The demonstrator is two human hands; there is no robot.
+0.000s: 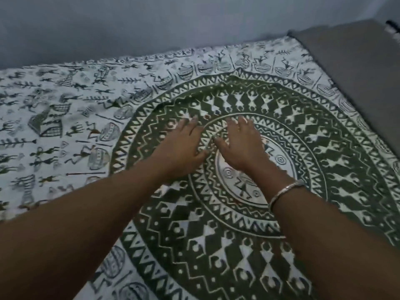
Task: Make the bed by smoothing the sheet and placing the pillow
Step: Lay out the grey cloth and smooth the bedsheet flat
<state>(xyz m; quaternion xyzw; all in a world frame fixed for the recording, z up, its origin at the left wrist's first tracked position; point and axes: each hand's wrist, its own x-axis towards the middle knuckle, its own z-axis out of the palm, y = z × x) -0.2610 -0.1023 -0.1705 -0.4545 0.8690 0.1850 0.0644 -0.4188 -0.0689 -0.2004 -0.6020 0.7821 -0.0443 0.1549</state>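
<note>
The white fabric bed sheet (pixel 324 148), printed with a dark green ringed mandala and small dark stick figures, lies spread flat over the bed and fills most of the view. Its pale central disc (pixel 242 185) serves as the marker here. The sheet's far edge, beyond the disc, runs along the foot of a grey-blue wall (pixel 129 29) and climbs toward the right. The near and left parts are cut off by the frame, so its long axis cannot be judged.

Both bare forearms reach in from the near side of the disc and converge toward it. The left hand (pixel 181 146) lies palm down just left of the disc's far rim, fingers straight and slightly spread, pressing on the cloth and gripping nothing. The right hand (pixel 240 144) lies the same way over the disc's far edge, flat and released, its thumb near the left hand's thumb. A silver metal bangle (pixel 283 193) circles the right wrist at the disc's right side.

Right of and beyond the disc, past the sheet's edge, lies a plain grey slab (pixel 355 68); whether it is mattress or cushion is unclear. A black-and-white striped scrap (pixel 392 29) at the slab's far corner is too cropped to identify.
</note>
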